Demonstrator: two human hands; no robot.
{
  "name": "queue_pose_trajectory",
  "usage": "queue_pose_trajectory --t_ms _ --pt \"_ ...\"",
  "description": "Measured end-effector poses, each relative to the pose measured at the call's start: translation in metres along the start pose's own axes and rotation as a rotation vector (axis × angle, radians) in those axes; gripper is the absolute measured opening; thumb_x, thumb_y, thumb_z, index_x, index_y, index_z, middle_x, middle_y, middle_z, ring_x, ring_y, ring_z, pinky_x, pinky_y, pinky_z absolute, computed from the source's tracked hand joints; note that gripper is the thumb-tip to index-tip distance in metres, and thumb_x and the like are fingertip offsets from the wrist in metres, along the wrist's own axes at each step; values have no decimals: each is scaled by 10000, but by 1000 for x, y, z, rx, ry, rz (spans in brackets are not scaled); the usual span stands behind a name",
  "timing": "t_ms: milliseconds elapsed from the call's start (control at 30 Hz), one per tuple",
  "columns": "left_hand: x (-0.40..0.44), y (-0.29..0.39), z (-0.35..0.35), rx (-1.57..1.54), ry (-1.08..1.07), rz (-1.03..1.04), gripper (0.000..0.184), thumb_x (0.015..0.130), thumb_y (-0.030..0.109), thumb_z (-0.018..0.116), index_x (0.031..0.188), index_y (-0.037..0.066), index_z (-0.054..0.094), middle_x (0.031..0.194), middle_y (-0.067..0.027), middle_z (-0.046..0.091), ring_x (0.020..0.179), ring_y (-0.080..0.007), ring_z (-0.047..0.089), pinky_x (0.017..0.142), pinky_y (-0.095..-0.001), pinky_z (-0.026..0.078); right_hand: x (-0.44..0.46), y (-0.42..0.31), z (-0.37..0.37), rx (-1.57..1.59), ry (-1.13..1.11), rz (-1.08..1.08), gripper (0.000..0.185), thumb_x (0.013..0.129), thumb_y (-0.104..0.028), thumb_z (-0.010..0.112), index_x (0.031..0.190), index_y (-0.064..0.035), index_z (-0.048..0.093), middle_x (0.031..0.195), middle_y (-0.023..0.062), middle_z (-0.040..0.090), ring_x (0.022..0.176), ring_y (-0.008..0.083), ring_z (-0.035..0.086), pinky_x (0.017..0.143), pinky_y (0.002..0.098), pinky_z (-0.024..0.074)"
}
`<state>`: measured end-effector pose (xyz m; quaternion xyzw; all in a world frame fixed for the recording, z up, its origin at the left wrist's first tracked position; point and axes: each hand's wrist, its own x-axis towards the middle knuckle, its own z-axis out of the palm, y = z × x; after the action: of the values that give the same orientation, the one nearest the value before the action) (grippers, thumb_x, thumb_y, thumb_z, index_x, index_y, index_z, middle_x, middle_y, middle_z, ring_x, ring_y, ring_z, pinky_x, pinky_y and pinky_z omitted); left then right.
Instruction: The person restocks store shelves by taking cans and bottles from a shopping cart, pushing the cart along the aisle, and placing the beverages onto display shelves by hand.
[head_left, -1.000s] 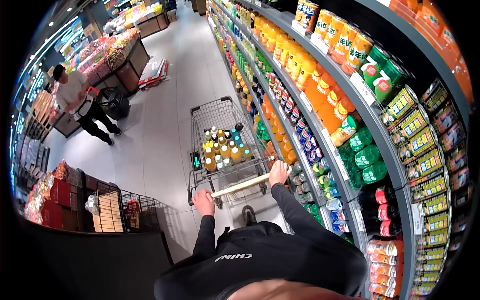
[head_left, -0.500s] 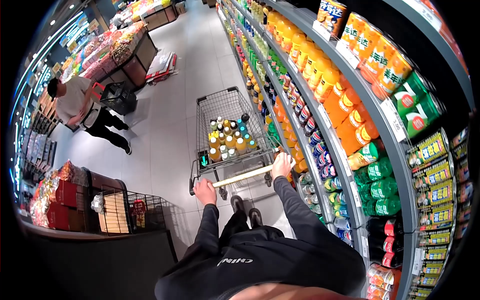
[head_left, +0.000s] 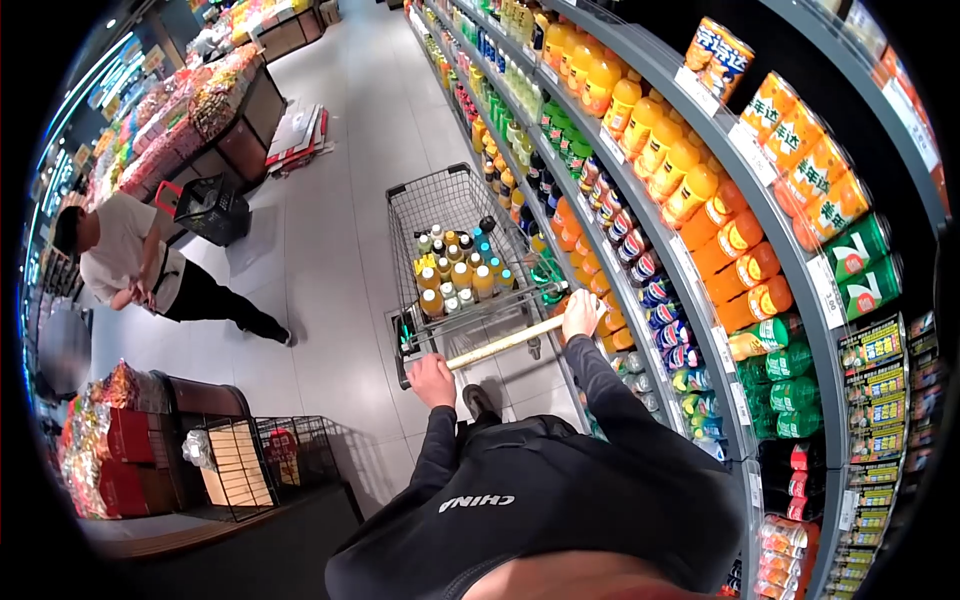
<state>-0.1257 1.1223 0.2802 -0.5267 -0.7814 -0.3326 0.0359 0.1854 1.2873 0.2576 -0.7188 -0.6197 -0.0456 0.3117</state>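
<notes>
A wire shopping cart (head_left: pixel 405 210) stands in front of me, its pale yellow handle (head_left: pixel 505 343) running across between my hands. Closed around the handle's left end is my left hand (head_left: pixel 432 380). My right hand (head_left: pixel 580 315) grips the opposite end, close to the shelf edge. Inside the cart, several drink bottles (head_left: pixel 461 275) stand upright in a cluster, some yellow-orange with white caps, others dark or blue-capped.
Drink shelves (head_left: pixel 690 265) full of bottles and cans line my right side. On the left stand a person (head_left: pixel 130 250), a black basket (head_left: pixel 212 208) with a red handle and a snack display (head_left: pixel 195 115). Flattened cardboard (head_left: pixel 298 140) lies on the floor; a wire rack (head_left: pixel 270 465) is nearer me.
The view has turned slightly and my stance has shifted as I walk. The person at left has stepped, and now appears nearer. Both my hands stay on the cart handle.
</notes>
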Motion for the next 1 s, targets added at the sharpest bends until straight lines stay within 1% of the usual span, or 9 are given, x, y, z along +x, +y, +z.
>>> queue_pose_trajectory --t_ms 67,167,267,467,767,800,867,933,1000 --pt "11 -2 5 -19 8 13 63 894 126 615 835 145 627 833 -10 635 873 -264 587 851 -424 412 7 -2 5 -38 -6 -26 167 1000 -212 505 892 -118 590 942 72 631 1017 291 578 1023 478 361" --pt "29 -8 16 -28 7 36 51 894 124 618 850 147 623 848 -6 629 880 -263 585 859 -425 414 20 -9 19 -41 -9 -14 152 990 -217 526 910 -121 613 941 64 634 1018 274 584 1023 482 367" --pt "46 -10 20 -29 -18 47 38 877 115 624 863 149 632 867 0 644 889 -252 587 845 -413 416 32 -13 32 -68 -5 -31 154 992 -219 522 914 -125 616 952 64 642 1027 275 586 1026 484 366" --pt "76 -15 29 -62 -30 55 31 885 121 626 869 145 636 869 -1 635 884 -250 585 861 -403 422 54 -25 50 -138 -56 -22 157 1002 -226 528 929 -132 631 957 51 648 1033 260 596 1041 483 366" --pt "110 -17 46 -63 -33 43 66 871 87 608 856 142 641 847 3 636 856 -243 585 845 -409 419 80 -33 71 -69 -75 -25 120 963 -195 541 894 -126 610 945 64 639 1017 280 579 1050 490 350" --pt "113 -19 47 -49 -68 50 44 884 122 608 867 149 638 883 1 639 879 -254 583 843 -406 414 80 -31 77 -71 -66 -34 112 960 -200 548 895 -129 606 937 61 636 1010 276 582 1037 491 364" --pt "120 -16 50 -11 -55 53 45 888 130 606 860 149 635 889 0 635 880 -250 582 843 -400 412 85 -29 88 -52 0 -61 116 947 -191 534 874 -133 603 923 50 636 1029 275 589 1022 474 382" --pt "126 -13 51 -8 -53 45 53 886 125 600 855 152 634 894 1 632 879 -246 581 846 -401 411 88 -33 86 -72 13 -82 88 952 -208 564 914 -138 601 913 51 628 999 263 590 990 497 399" --pt "133 -14 57 11 -44 41 55 876 119 600 849 154 633 869 1 633 873 -244 583 845 -409 412 95 -35 92 -118 -8 -100 97 955 -212 547 912 -138 595 915 35 608 992 249 584 994 467 392"
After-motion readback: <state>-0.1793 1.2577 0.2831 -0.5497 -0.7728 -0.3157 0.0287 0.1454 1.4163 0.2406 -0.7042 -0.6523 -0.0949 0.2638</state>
